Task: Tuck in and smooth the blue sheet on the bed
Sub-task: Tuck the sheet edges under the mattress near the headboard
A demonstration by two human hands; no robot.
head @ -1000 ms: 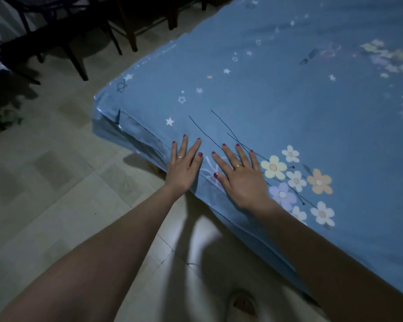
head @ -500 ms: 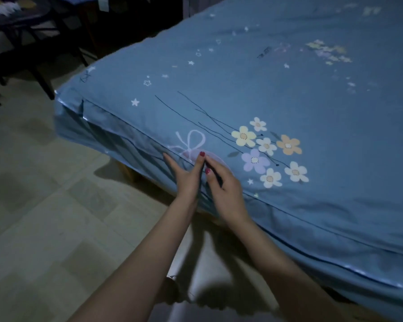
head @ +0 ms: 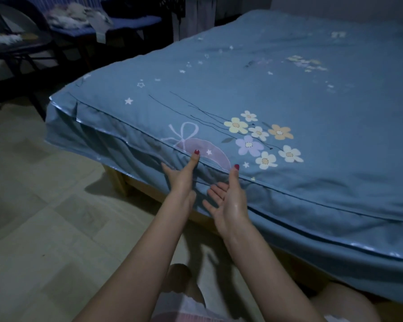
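Note:
The blue sheet (head: 277, 94), printed with flowers, stars and a pale bow, covers the bed and drapes over its near side in loose folds. My left hand (head: 180, 177) is flat against the hanging side of the sheet, thumb up on the mattress edge, fingers spread. My right hand (head: 228, 198) is just to its right, palm turned left, thumb at the mattress edge, fingers apart beside the fabric. Neither hand grips the cloth. A wooden bed frame (head: 120, 180) shows under the sheet's hem.
Pale tiled floor (head: 44, 228) lies to the left and below. Dark chairs (head: 21, 49) and a bench with crumpled laundry (head: 70, 17) stand at the back left. My knees (head: 179, 282) are low in view near the bed side.
Both hands have slid off the top of the sheet down onto its hanging side and moved slightly apart. The view has dropped lower and nearer the floor.

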